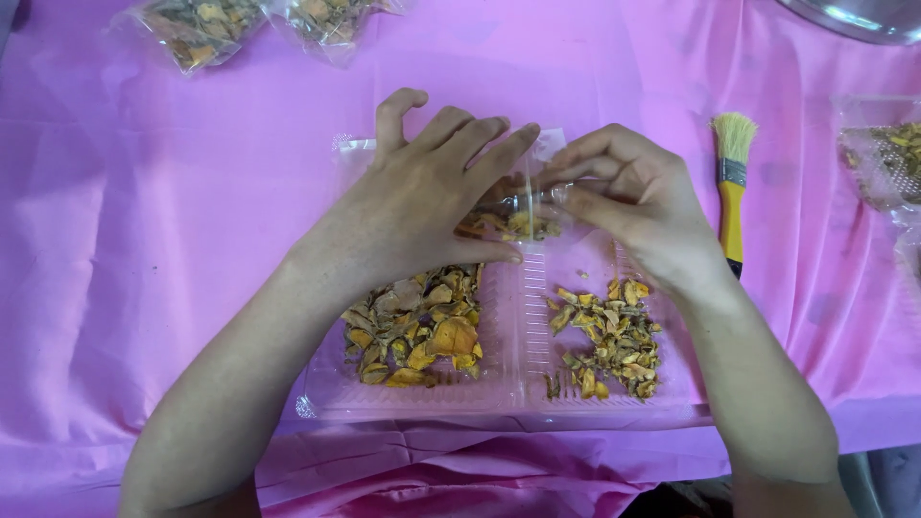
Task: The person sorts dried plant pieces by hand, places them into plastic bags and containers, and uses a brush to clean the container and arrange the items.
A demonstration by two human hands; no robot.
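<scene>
A clear plastic tray (508, 403) with two compartments lies on the pink cloth. Its left compartment holds large dried orange-brown pieces (417, 336); its right one holds smaller dried bits (609, 336). Above the tray's far end my left hand (422, 197) and my right hand (628, 201) meet, both gripping a small clear plastic bag (523, 206) that has dried pieces inside. The left thumb lies under the bag and the fingers spread over it. The right fingers pinch the bag's top edge.
A brush (732, 182) with a yellow handle and pale bristles lies right of the tray. Filled clear bags (206, 29) lie at the far left. Another clear container (883, 158) with dried bits sits at the right edge. A metal bowl's rim (859, 19) shows top right.
</scene>
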